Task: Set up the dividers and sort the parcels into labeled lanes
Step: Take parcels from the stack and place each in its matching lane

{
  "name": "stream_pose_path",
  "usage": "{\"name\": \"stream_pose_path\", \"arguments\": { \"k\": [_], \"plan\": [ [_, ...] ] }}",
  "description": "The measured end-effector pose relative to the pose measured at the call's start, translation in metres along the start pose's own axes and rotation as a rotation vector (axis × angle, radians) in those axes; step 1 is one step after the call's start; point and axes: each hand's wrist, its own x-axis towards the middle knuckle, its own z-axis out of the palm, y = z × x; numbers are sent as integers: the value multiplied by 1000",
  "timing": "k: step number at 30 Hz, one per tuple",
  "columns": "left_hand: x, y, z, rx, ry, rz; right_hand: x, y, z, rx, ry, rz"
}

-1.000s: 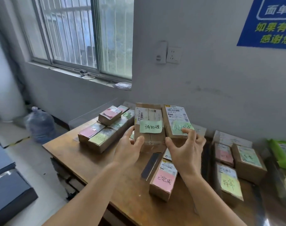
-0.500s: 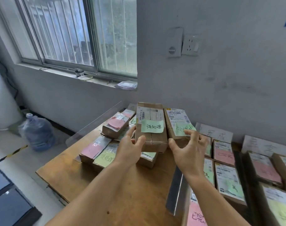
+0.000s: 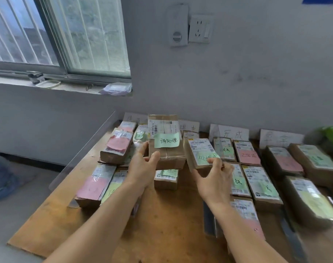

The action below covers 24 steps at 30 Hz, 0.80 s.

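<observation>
My left hand (image 3: 143, 168) grips a brown parcel (image 3: 166, 154) with a green note, held above another parcel (image 3: 165, 177) on the wooden table (image 3: 162, 224). My right hand (image 3: 214, 175) pinches the near end of a second, smaller parcel (image 3: 199, 152) with a shipping label and a green note, tilted beside the first. White lane signs (image 3: 234, 134) stand along the wall. A clear divider panel (image 3: 86, 149) stands at the table's left edge. A dark divider strip (image 3: 209, 219) lies near my right forearm.
Stacked parcels with pink and yellow notes (image 3: 97, 183) sit left. Several labelled parcels (image 3: 260, 183) fill the lanes to the right. A green bag (image 3: 332, 133) is at the far right. A wall socket (image 3: 200, 28) and a window (image 3: 67, 35) are behind.
Both hands have carried the two parcels forward toward the signs at the wall. The parcels have drawn slightly apart, and my view has shifted right, showing more lanes.
</observation>
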Motion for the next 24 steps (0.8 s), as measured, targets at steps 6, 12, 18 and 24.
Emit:
{"name": "stream_pose_path", "arguments": {
  "k": [6,12,18,24],
  "plan": [
    [15,-11,-21,29,-52,34,-21,-4,27,-20,-52,119],
    [26,-30,-37,-2,-46,10,-22,2,48,-64,-123,203],
    [35,-41,-42,14,-35,-6,-14,14,65,-83,-198,226],
    [37,-44,-35,9,-40,-32,-8,21,78,-90,-297,211]
  ]
}}
